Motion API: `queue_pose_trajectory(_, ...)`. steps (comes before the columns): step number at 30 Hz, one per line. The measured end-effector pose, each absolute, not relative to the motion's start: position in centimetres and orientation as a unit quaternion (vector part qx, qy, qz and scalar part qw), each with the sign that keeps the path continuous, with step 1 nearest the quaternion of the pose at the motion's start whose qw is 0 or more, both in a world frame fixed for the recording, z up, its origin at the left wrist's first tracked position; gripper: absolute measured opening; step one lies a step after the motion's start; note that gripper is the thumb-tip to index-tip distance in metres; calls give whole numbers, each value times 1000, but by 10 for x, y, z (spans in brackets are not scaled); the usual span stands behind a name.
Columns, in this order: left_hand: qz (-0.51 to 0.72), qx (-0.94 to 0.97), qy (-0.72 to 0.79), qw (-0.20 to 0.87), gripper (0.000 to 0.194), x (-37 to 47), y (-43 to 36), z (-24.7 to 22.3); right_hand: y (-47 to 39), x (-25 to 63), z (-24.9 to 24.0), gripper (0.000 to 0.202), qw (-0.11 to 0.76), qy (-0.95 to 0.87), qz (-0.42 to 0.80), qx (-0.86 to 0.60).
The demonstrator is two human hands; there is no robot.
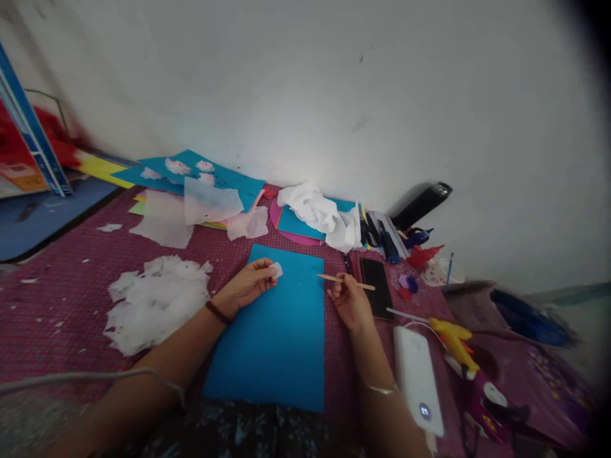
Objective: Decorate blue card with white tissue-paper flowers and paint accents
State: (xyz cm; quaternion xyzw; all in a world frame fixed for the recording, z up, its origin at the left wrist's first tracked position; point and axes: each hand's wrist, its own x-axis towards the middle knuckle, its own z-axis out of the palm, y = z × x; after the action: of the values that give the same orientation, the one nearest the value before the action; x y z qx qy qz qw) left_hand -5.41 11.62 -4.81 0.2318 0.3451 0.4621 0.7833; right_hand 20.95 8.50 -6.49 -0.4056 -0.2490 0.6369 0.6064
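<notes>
Grey cable (95,376) over the left forearm, a paper scrap and a pointed wooden stick in two hands.

Left to right: torn white paper (157,302) lies heaped on the tabletop (62,286); the left hand (251,281) holds a small white paper scrap (277,270) in a narrow pinch above the blue sheet (277,337); the right hand's (351,302) grip is closed round the wooden stick (337,279), its tip over the sheet's right edge; beyond are a power bank (419,375) and a yellow glue gun (453,340). The scrap could slip or crease, being pinched so small; a careless dip could let the tip mark the sheet, and an arm swing could snag the cable.
</notes>
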Motion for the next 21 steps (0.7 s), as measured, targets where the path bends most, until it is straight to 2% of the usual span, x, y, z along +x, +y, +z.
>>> queue_pose_trajectory(9,480,245,326,776,24,-53,115,-48,85,210,-69,17,608,-268,631,-400)
queue_pose_trajectory(21,473,263,362,759,25,-48,113,-43,86,208,-68,20,609,-264,632,-401)
